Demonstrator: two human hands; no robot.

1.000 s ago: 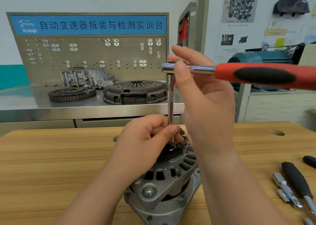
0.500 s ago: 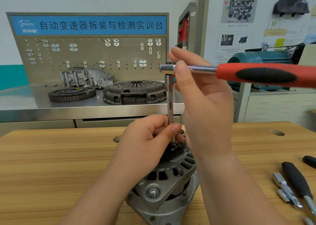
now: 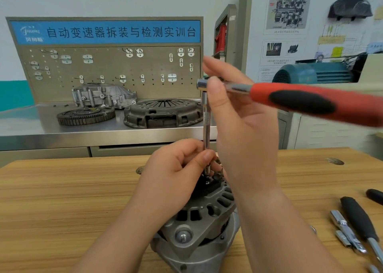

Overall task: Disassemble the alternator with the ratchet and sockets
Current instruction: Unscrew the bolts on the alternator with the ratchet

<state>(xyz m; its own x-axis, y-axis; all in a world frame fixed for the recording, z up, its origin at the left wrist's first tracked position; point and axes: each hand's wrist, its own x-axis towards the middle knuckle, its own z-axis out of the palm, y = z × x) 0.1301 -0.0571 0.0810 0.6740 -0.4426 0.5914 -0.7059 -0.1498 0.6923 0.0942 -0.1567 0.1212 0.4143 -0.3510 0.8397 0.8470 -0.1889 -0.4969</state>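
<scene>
The red-handled ratchet (image 3: 300, 100) has swung nearer; my right hand (image 3: 244, 131) fingers clamp its head, my left hand (image 3: 176, 175) fingers pinch the steel extension bar (image 3: 206, 123) on the grey cast alternator (image 3: 207, 231), mid-loosening I judge, so keep it square.

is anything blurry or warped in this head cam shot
Head view: the red-and-black ratchet handle smears with motion blur toward the right edge; the grey cast-metal alternator and light wooden table are sharp; the wide-angle lens bows the table's far edge.

Red-and-black ratchet (image 3: 300, 99), grey alternator (image 3: 199, 227), striped tan wooden table (image 3: 62, 200), blue sign (image 3: 107, 32).
</scene>
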